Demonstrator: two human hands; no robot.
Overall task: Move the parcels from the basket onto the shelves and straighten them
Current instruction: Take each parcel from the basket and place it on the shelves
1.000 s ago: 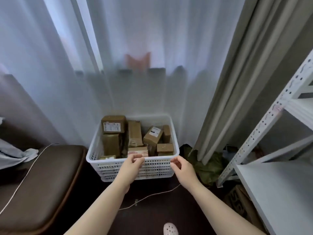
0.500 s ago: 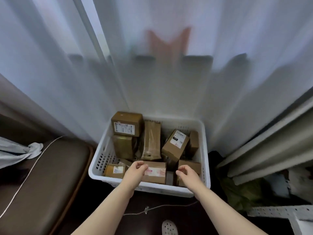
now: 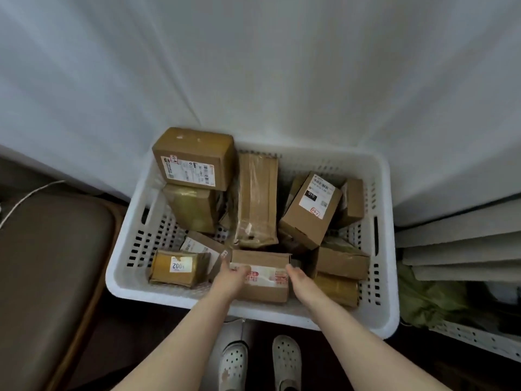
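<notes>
- left hand is gripping the left end of a taped parcel, with the thumb lying across the top
- right hand is clamping the right end of that same parcel, fingertips tucked out of sight down its side
- that parcel is sitting inside the white basket, right by the near wall
- a parcel labelled 002 is lying just left of it, and a long parcel is leaning just behind it
- the basket is sitting against a white curtain, with a brown seat to its left and white shoes just in front
</notes>
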